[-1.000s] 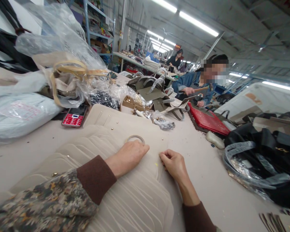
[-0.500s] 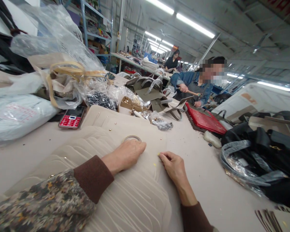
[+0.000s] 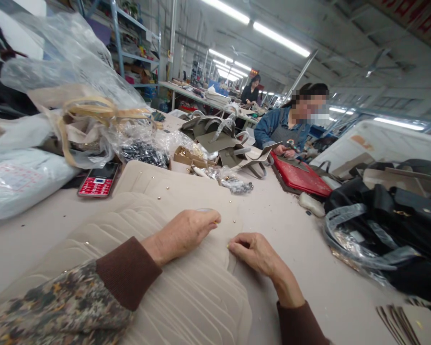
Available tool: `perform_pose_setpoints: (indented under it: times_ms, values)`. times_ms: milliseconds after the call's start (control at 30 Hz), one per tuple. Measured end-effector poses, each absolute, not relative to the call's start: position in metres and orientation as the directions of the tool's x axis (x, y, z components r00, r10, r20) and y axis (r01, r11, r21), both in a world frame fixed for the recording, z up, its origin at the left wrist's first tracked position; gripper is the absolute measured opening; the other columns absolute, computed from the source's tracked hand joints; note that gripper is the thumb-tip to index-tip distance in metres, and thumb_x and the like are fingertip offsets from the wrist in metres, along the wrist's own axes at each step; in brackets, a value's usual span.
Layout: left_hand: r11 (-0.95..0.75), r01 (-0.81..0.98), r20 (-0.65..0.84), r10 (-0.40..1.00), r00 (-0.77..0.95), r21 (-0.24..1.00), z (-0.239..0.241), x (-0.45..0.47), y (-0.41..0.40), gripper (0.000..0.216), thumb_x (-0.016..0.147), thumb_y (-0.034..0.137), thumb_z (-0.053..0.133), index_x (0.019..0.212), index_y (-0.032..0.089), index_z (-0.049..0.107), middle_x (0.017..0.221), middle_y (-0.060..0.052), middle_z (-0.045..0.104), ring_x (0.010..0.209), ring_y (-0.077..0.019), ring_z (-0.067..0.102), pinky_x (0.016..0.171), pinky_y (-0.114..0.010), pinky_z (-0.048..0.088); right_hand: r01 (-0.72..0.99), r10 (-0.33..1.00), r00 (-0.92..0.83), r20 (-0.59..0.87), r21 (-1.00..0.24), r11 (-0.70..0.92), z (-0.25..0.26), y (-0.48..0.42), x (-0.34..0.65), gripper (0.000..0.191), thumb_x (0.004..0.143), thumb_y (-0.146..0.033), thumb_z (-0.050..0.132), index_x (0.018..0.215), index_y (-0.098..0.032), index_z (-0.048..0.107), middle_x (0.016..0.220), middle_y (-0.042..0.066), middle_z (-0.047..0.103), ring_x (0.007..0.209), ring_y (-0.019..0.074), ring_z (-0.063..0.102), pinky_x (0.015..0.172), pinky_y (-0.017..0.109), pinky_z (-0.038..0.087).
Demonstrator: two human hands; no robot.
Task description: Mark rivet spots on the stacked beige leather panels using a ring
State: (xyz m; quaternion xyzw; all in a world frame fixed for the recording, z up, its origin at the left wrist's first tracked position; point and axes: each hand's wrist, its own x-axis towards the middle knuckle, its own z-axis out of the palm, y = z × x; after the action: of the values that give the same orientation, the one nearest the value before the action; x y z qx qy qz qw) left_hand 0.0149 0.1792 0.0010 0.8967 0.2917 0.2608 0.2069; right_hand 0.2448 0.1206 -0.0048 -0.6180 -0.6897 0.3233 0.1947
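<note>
Overlapping beige bag panels (image 3: 201,287) lie fanned out in a thick stack in front of me, several with small metal studs. My left hand (image 3: 187,232) is closed above the upper panels, on a ring-shaped roll of tape (image 3: 205,209) whose rim barely shows behind the knuckles. A speck of yellow shows at its fingertips. To the right, at the panels' edge, my right hand (image 3: 255,251) pinches a tiny yellow piece (image 3: 229,246) between thumb and forefinger, too small to make out fully.
A red phone (image 3: 98,180) and a white plastic-wrapped package (image 3: 25,179) lie left. Hardware in a cardboard box (image 3: 187,155) and olive bag parts (image 3: 219,139) stand behind. Black bags (image 3: 391,225) crowd the right. Across the table, a co-worker (image 3: 283,124) works over a red board (image 3: 301,176).
My left hand has turned slightly, hiding most of the tape roll, and yellow now shows at its fingertips. My right hand has shifted slightly down and left. The co-worker's hands have come together.
</note>
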Motion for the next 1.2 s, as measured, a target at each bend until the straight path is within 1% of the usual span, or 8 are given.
perform_pose_setpoints:
  times_ms: [100, 200, 300, 433, 667, 833, 967, 1200]
  values:
    - [-0.736, 0.440, 0.326, 0.643, 0.693, 0.515, -0.001, 0.017, 0.178, 0.019, 0.097, 0.022, 0.044, 0.111, 0.022, 0.057, 0.093, -0.002, 0.069, 0.083, -0.0155, 0.065, 0.074, -0.023, 0.046, 0.709, 0.972, -0.174, -0.161, -0.705, 0.010, -0.003, 0.121, 0.246, 0.020, 0.081, -0.025, 0.059, 0.076, -0.017, 0.076, 0.065, -0.001, 0.070, 0.060, 0.0140, 0.056, 0.055, 0.022, 0.037]
    - [-0.732, 0.515, 0.292, 0.663, 0.689, 0.446, -0.004, 0.016, 0.180, 0.039, 0.096, 0.021, 0.047, 0.135, 0.023, 0.045, 0.104, -0.006, 0.071, 0.091, -0.0183, 0.068, 0.079, -0.026, 0.049, 0.713, 0.970, -0.190, -0.151, -0.701, 0.030, -0.005, 0.121, 0.247, 0.021, 0.081, -0.024, 0.058, 0.071, -0.017, 0.075, 0.062, -0.002, 0.068, 0.057, 0.0132, 0.054, 0.053, 0.021, 0.035]
    - [-0.725, 0.615, 0.190, 0.681, 0.707, 0.309, -0.007, 0.014, 0.185, 0.035, 0.095, 0.019, 0.046, 0.130, 0.022, 0.052, 0.097, -0.008, 0.072, 0.088, -0.0215, 0.068, 0.075, -0.029, 0.050, 0.715, 0.977, -0.172, -0.125, -0.698, 0.037, -0.010, 0.122, 0.248, 0.023, 0.082, -0.025, 0.057, 0.068, -0.018, 0.075, 0.058, -0.002, 0.066, 0.055, 0.0133, 0.053, 0.052, 0.021, 0.035]
    - [-0.722, 0.651, 0.095, 0.684, 0.724, 0.234, -0.008, 0.014, 0.191, 0.033, 0.093, 0.012, 0.044, 0.119, 0.021, 0.060, 0.089, -0.010, 0.069, 0.083, -0.0239, 0.065, 0.070, -0.031, 0.048, 0.712, 0.988, -0.110, -0.105, -0.702, 0.005, -0.016, 0.123, 0.249, 0.019, 0.080, -0.024, 0.060, 0.087, -0.019, 0.077, 0.073, 0.001, 0.074, 0.064, 0.0162, 0.062, 0.060, 0.024, 0.042]
    - [-0.720, 0.609, 0.100, 0.669, 0.736, 0.332, -0.003, 0.014, 0.190, 0.027, 0.092, 0.011, 0.041, 0.110, 0.018, 0.060, 0.090, -0.009, 0.069, 0.086, -0.0230, 0.064, 0.078, -0.033, 0.047, 0.743, 0.995, -0.077, -0.068, -0.669, 0.012, -0.020, 0.122, 0.238, 0.018, 0.082, -0.025, 0.059, 0.077, -0.020, 0.076, 0.068, 0.000, 0.072, 0.062, 0.0157, 0.061, 0.059, 0.025, 0.041]
    - [-0.682, 0.591, 0.069, 0.678, 0.732, 0.432, 0.003, 0.012, 0.186, 0.027, 0.092, 0.012, 0.038, 0.112, 0.017, 0.056, 0.096, -0.009, 0.070, 0.087, -0.0216, 0.066, 0.074, -0.031, 0.047, 0.759, 0.992, -0.108, 0.061, -0.640, 0.122, -0.027, 0.122, 0.237, 0.021, 0.082, -0.020, 0.058, 0.093, -0.023, 0.076, 0.091, 0.005, 0.074, 0.085, 0.0208, 0.067, 0.078, 0.032, 0.049]
    - [-0.665, 0.560, 0.115, 0.688, 0.716, 0.494, 0.009, 0.009, 0.189, 0.025, 0.092, 0.013, 0.038, 0.109, 0.018, 0.055, 0.100, -0.007, 0.068, 0.088, -0.0194, 0.064, 0.077, -0.029, 0.047, 0.773, 0.988, -0.051, 0.146, -0.620, 0.132, -0.036, 0.123, 0.241, 0.031, 0.084, -0.020, 0.056, 0.112, -0.021, 0.068, 0.101, 0.006, 0.071, 0.090, 0.0201, 0.066, 0.084, 0.035, 0.051]
    - [-0.652, 0.551, 0.134, 0.700, 0.702, 0.521, 0.009, 0.006, 0.194, 0.024, 0.092, 0.013, 0.039, 0.108, 0.018, 0.056, 0.102, -0.008, 0.067, 0.093, -0.0205, 0.063, 0.084, -0.032, 0.048, 0.806, 0.956, -0.016, 0.294, -0.562, 0.187, -0.044, 0.127, 0.242, 0.031, 0.086, -0.015, 0.047, 0.111, -0.018, 0.065, 0.104, 0.009, 0.067, 0.098, 0.0210, 0.063, 0.090, 0.036, 0.051]
